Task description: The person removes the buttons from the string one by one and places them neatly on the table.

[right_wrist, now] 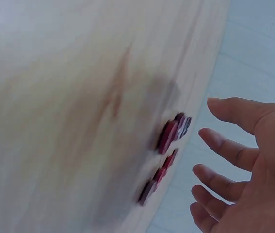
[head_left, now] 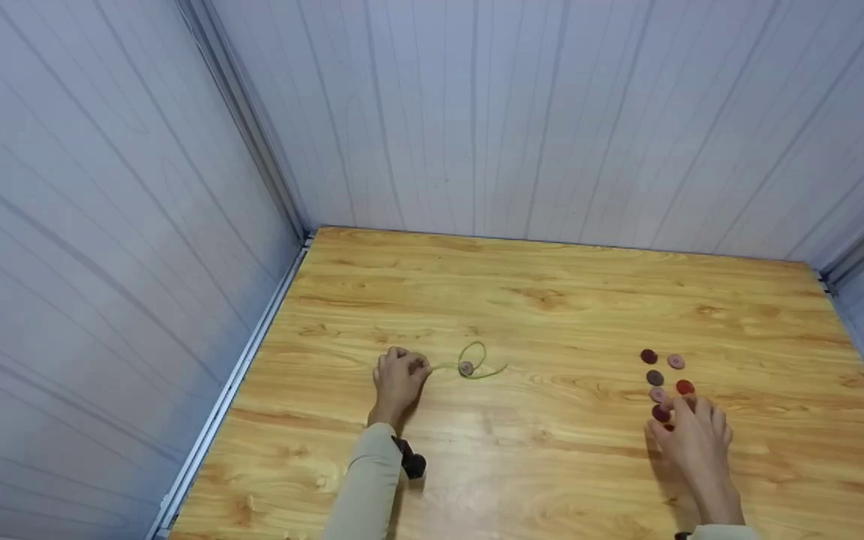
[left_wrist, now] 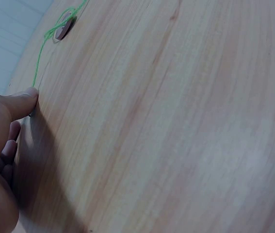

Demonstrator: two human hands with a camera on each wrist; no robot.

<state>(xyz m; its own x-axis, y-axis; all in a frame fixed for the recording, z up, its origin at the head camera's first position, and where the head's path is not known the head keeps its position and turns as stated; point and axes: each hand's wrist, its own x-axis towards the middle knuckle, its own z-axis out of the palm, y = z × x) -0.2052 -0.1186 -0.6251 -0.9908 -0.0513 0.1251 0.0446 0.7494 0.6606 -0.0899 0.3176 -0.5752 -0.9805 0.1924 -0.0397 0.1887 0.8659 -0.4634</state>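
Observation:
My left hand (head_left: 400, 382) pinches one end of a thin green string (left_wrist: 39, 62) between thumb and fingers, low over the wooden table. Beyond the fingertips, the string loops around a brownish button (head_left: 466, 368) lying on the tabletop. To the right, my right hand (head_left: 694, 439) is held over a group of loose buttons, its fingers apart and slightly bent with nothing between them in the right wrist view. Nearest to it is a dark red button (head_left: 661, 412), and a bright red button (head_left: 685, 387) lies just past the fingertips.
Pink buttons (head_left: 676, 361), a grey button (head_left: 655, 377) and a dark maroon button (head_left: 649, 356) lie farther back in the same group. The wood-grain table (head_left: 552, 315) is bordered by pale panel walls (head_left: 432, 120) at the back and sides.

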